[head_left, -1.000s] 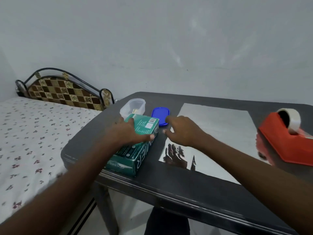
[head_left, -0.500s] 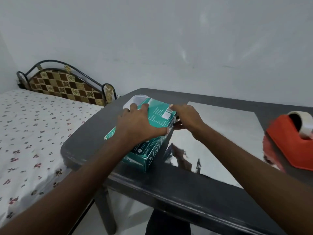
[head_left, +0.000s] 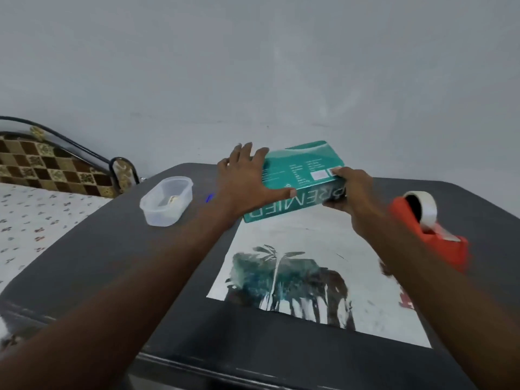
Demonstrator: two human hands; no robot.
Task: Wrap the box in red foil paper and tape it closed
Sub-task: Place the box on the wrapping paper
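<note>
— Box (head_left: 298, 175): teal, held up over the far end of the silver-faced foil sheet (head_left: 323, 249), clear of the dark table (head_left: 112, 249). Printed top upward, big pale letters along the near side.

— Held how?

— From both ends. Left hand (head_left: 247, 181) spread flat across the left end, fingers straight and apart, thumb lying along the front top edge. Right hand (head_left: 351, 192) curled around the right end, thumb on top by the white label, remaining fingers wrapped beneath.

— And the sheet itself?

— Lying flat on the table, shiny side up, mirroring the teal box and both arms as dark smears. Red face not visible from here.

— Anything else on the table?

— Red tape dispenser (head_left: 433, 235) with a pale roll, just beside the sheet's right edge. Clear plastic tub (head_left: 166, 201), lidless, well to the left, something small inside, too blurred to name. Sliver of blue (head_left: 209, 197) peeking out beside the left wrist. Beyond the table, a bed (head_left: 33, 220) with a floral cover and checkered headboard.
</note>
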